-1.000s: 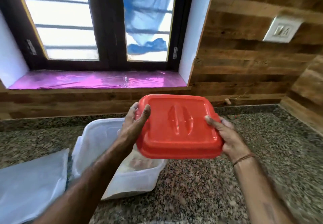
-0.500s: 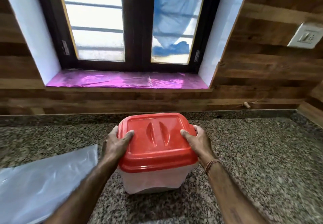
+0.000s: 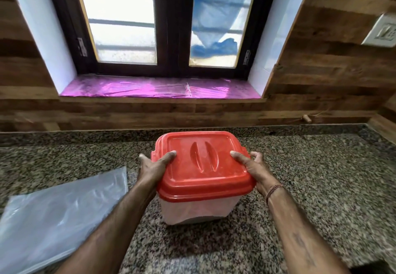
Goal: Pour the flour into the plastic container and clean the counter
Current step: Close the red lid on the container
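Head view: container [image 3: 192, 209] stands on granite counter [image 3: 321, 188] below window [image 3: 124, 27].

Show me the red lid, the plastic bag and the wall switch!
red lid [image 3: 203, 162]: head view, its flat top.
plastic bag [image 3: 55, 216]: head view, its crinkled middle.
wall switch [image 3: 383, 31]: head view, its white plate.

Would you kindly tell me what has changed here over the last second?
The red lid, held up above the open plastic container a second ago, came down onto it and now covers it. The left hand and right hand kept gripping its sides, thumbs on top. The plastic bag still lies flat on the counter, left of the container.
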`<state>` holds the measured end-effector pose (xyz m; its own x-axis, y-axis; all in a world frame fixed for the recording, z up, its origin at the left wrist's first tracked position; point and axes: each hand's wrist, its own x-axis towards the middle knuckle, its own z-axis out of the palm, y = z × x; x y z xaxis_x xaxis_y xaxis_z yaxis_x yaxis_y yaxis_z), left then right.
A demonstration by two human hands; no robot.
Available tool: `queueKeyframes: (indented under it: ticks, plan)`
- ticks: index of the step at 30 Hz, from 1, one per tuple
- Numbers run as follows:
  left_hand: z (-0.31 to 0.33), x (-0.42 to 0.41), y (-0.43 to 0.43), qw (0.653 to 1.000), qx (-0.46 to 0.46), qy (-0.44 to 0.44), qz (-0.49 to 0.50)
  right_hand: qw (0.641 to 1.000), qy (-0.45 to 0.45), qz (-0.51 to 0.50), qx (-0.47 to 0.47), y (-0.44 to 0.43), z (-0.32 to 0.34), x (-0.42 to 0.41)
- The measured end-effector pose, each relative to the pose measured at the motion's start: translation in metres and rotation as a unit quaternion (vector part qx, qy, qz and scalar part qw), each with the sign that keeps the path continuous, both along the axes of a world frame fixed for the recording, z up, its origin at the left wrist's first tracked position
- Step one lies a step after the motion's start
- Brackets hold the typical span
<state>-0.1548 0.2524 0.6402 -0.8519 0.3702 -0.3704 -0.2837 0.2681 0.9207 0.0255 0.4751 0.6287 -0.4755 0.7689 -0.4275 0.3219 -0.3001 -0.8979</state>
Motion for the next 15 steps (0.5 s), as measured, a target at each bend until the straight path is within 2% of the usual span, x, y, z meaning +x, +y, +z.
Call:
queueKeyframes:
  ticks: [1, 3, 6, 7, 9, 11, 15]
  plan:
    - [-0.001, -0.001, 0.0, 1.0, -0.007, -0.028, 0.011, 1.0, -0.013, -0.008, 0.006, 0.001, -0.002, -0.001]
    - [0.002, 0.002, 0.0, 0.999, -0.03, -0.013, 0.032, 0.996, -0.048, -0.034, 0.063, 0.001, -0.006, -0.003]
    - [0.004, 0.007, -0.001, 0.977, -0.137, 0.152, 0.059, 0.979, -0.107, -0.054, 0.167, -0.003, -0.01, -0.006]
    - [0.007, 0.011, -0.002, 0.972, -0.145, 0.173, 0.06, 0.971, -0.121, -0.055, 0.198, -0.005, -0.009, -0.006]
    - [0.012, 0.017, -0.004, 0.982, -0.096, 0.159, 0.045, 0.959, -0.143, -0.051, 0.238, -0.006, -0.006, -0.005]
    - [0.014, 0.023, -0.005, 0.992, -0.043, 0.118, 0.024, 0.958, -0.149, -0.042, 0.243, -0.004, -0.006, -0.004]
    - [0.005, 0.021, -0.006, 0.995, 0.022, 0.098, 0.011, 0.953, -0.149, -0.029, 0.261, -0.001, -0.008, -0.004]
